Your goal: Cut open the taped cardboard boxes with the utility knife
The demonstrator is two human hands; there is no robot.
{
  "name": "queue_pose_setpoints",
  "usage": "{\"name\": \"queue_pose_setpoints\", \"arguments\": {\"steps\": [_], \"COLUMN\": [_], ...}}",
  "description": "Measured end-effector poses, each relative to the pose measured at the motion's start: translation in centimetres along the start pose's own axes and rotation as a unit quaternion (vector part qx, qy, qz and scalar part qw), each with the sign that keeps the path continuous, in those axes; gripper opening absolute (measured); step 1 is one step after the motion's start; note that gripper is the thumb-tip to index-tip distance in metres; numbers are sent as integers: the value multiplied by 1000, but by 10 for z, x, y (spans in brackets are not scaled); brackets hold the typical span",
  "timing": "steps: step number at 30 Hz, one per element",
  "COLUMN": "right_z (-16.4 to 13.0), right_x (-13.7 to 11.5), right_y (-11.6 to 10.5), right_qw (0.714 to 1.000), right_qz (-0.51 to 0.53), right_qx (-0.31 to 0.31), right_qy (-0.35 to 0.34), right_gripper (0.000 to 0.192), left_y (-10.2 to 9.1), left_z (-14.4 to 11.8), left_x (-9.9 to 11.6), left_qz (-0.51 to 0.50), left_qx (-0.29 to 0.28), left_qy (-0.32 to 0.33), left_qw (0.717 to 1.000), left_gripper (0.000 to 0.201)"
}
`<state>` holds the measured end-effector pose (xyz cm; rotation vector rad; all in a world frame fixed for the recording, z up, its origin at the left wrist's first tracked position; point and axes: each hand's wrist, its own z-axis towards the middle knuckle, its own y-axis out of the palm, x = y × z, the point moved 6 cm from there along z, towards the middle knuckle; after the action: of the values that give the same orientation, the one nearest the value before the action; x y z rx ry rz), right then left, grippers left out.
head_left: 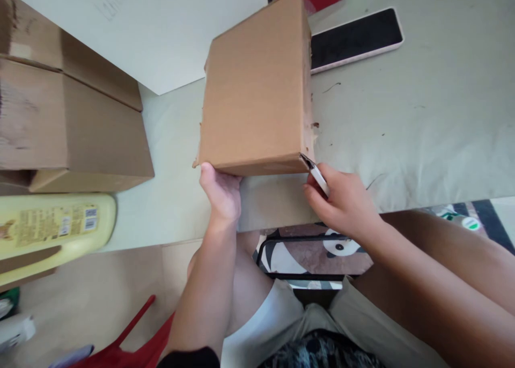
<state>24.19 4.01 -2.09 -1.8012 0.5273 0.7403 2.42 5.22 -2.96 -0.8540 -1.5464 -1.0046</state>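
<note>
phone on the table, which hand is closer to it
Right. The right hand is at the box's near right corner with a small cutter, on the phone's side. The left hand grips the box's near left corner, farther away.

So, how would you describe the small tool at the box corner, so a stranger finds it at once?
On the pale table stands a brown cardboard box. At its near right corner, the right hand holds a small cutter. It is the only thin white thing touching the box.
</note>
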Motion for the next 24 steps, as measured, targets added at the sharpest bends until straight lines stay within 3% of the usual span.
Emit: {"name": "queue_pose_setpoints", "arguments": {"steps": [7,16,24], "right_z": [0,0,0], "right_x": [0,2,1], "right_y": [0,2,2], "right_qw": [1000,1000,1000], "right_qz": [8,-4,-5], "right_qx": [10,3,1], "right_qy": [-14,-5,-5], "right_gripper": [16,18,18], "left_y": [-1,-4,-5], "left_z": [1,3,6], "left_x": [-2,-6,-8], "left_qz": [3,-5,1], "left_qx": [-10,28,28], "left_qy": [8,17,15], "left_qw": [1000,999,999], "left_gripper": [79,84,87]}}
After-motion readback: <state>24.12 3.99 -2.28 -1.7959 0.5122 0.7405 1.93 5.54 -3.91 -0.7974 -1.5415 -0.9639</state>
